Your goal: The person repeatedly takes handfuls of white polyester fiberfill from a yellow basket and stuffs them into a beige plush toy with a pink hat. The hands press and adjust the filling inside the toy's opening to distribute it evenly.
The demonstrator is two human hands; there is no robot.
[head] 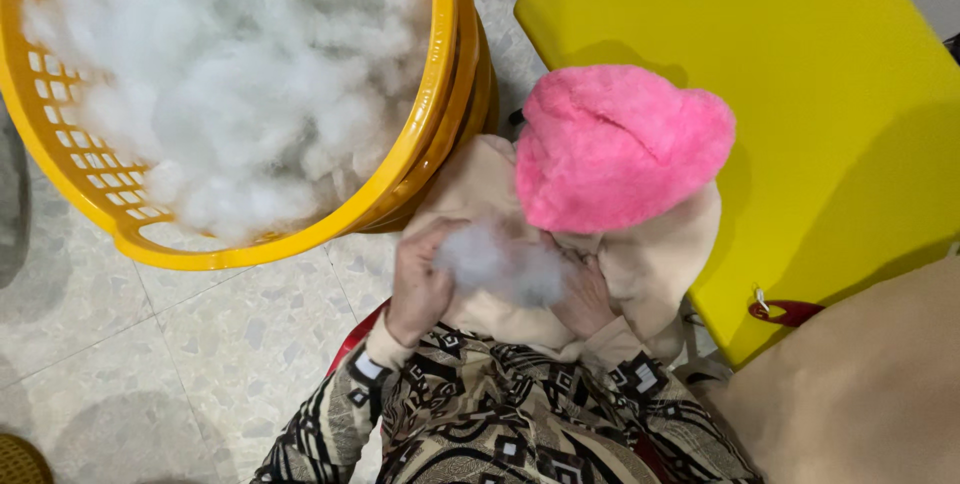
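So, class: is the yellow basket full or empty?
Full. The basket is heaped with white stuffing up to its rim. Both hands press a smaller tuft into a beige plush piece.

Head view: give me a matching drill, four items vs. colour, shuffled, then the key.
Things:
1. basket
2. loose stuffing
3. fluffy plush part
4. plush body between the hands

Colours:
A. bright pink
B. white
C. beige
D. yellow-orange

Pairs: 1-D, 2-B, 3-A, 4-C

The left hand and right hand press a tuft of stuffing against the beige body.
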